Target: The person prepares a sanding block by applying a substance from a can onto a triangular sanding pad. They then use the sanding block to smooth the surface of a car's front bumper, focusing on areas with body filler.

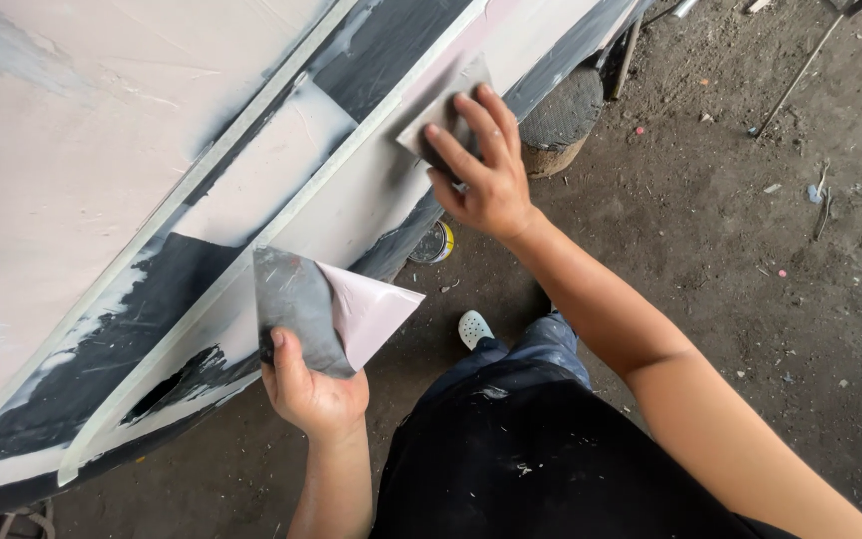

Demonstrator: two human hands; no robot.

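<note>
My right hand (pixel 484 165) presses a grey sanding block (pixel 438 112) flat against the lower part of a large pinkish-white body panel (pixel 72 150) with dark grey patches. My left hand (pixel 309 391) holds a folded sheet of sandpaper (pixel 321 309), grey on one side and pale pink on the other, close to the panel's lower edge. A raised pale ridge (pixel 251 250) runs diagonally across the panel between the two hands.
The dirt floor (pixel 750 260) is strewn with small debris and a thin rod (pixel 795 75). A round stump-like support (pixel 561 120) stands under the panel. A small round tin (pixel 438 243) lies below it. My white shoe (pixel 473 327) shows beside my dark trousers.
</note>
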